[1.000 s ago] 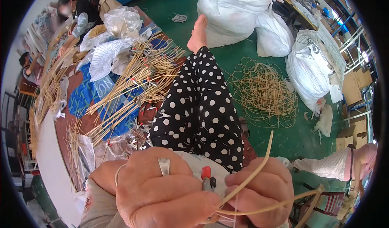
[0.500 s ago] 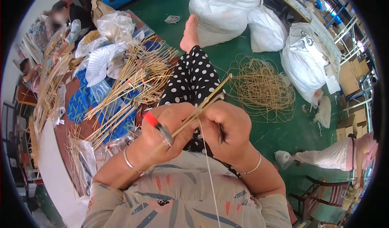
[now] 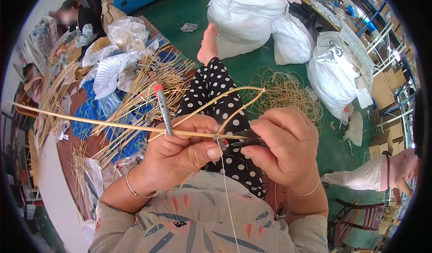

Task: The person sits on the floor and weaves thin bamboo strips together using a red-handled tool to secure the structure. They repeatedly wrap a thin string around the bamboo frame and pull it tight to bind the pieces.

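Observation:
My left hand [image 3: 173, 161] pinches a bamboo strip frame [image 3: 225, 95] at a joint, thumb on the near side. One long pale strip [image 3: 90, 119] sticks out far to the left, and two bent strips meet at a tip beyond the hand. A slim grey tool with a red end [image 3: 163, 107] stands up at the left fingers; its kind is unclear. White thread [image 3: 228, 190] hangs from the joint over my lap. My right hand [image 3: 290, 143] grips dark-bladed snips [image 3: 247, 138], their blades at the strip end just right of the joint.
Left, a low table [image 3: 180, 80] bears a heap of bamboo sticks [image 3: 130, 104], blue cloth and plastic bags. A coil of thin cane [image 3: 288, 91] lies on the green floor ahead. Big white sacks [image 3: 245, 19] stand beyond, with a wooden chair [image 3: 360, 221] at lower right. Other people are nearby.
My hands have moved apart, the right one shifting right with the snips now showing. The bamboo frame has turned, so its long strip points left and its bent strips show.

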`<state>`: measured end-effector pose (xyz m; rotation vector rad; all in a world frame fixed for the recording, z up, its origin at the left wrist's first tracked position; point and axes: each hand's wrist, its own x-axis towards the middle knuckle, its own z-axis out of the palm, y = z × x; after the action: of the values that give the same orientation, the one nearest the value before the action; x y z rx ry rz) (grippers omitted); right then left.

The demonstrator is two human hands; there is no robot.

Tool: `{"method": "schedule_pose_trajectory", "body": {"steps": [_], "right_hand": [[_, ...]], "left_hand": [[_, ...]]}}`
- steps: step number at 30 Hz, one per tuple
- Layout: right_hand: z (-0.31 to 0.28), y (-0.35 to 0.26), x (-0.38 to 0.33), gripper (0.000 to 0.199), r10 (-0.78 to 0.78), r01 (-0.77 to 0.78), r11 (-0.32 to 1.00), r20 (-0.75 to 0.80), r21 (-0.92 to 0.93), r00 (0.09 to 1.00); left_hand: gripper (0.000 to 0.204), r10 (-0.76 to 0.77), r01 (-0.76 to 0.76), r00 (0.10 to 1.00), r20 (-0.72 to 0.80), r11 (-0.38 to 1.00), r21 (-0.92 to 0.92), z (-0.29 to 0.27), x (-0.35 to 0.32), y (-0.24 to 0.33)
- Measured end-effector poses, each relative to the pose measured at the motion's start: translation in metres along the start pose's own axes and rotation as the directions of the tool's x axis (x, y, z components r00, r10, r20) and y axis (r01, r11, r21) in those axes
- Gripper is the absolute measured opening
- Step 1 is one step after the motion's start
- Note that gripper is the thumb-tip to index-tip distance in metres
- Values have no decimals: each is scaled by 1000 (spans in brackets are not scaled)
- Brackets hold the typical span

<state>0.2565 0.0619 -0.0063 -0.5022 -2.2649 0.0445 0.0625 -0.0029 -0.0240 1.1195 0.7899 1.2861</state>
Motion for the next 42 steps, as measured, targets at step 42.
{"method": "schedule_pose_trajectory", "body": {"steps": [42], "right_hand": [[10,-4,1,34,28,-17,993,-94,119,995]], "left_hand": [[26,46,-46,999,1,999,18,-2,1,-6]]}}
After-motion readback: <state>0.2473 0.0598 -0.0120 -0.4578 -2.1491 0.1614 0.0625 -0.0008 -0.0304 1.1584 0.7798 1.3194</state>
